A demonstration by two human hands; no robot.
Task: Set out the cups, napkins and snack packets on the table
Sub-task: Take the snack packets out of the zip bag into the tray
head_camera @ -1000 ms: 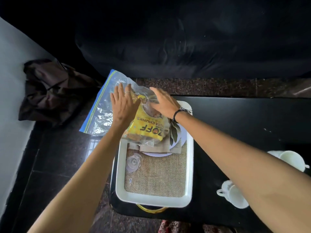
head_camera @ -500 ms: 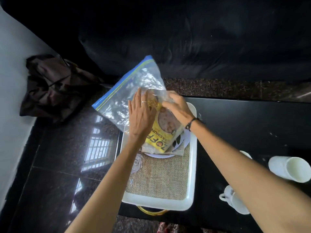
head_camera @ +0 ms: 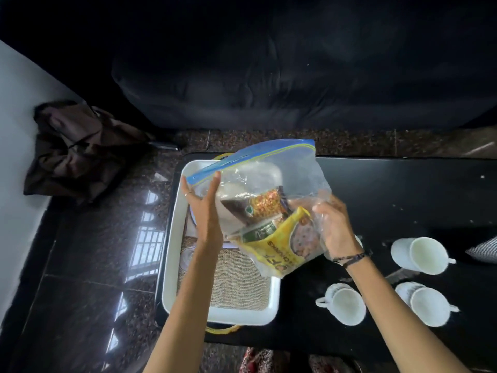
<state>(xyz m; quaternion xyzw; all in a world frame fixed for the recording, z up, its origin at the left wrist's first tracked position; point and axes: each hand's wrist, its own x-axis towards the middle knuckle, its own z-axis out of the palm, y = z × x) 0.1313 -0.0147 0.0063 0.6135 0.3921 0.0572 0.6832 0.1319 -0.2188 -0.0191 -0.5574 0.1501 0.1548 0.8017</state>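
Note:
A clear zip bag (head_camera: 290, 168) with a blue seal is lifted above the white tray (head_camera: 172, 254). Inside it lie a yellow snack packet (head_camera: 282, 246) and a dark packet (head_camera: 258, 205). My left hand (head_camera: 204, 211) presses flat against the bag's left side near the seal. My right hand (head_camera: 333, 227) grips the bag's lower right corner. Three white cups stand on the black table: one at the right (head_camera: 416, 255), one near my right forearm (head_camera: 343, 304), one at the far right front (head_camera: 427, 305). A burlap mat (head_camera: 239, 286) lines the tray; a plate is mostly hidden behind my left hand.
The black table (head_camera: 403, 189) stretches right of the tray. A dark sofa (head_camera: 295, 76) stands behind it. A brown bag (head_camera: 78, 149) lies on the glossy floor at the left by a white wall. A small clear lid (head_camera: 185, 258) lies in the tray.
The zip bag has come up off the tray and swung right, its sealed end now pointing up. My right hand has shifted to the bag's lower right corner. More cups have come into view.

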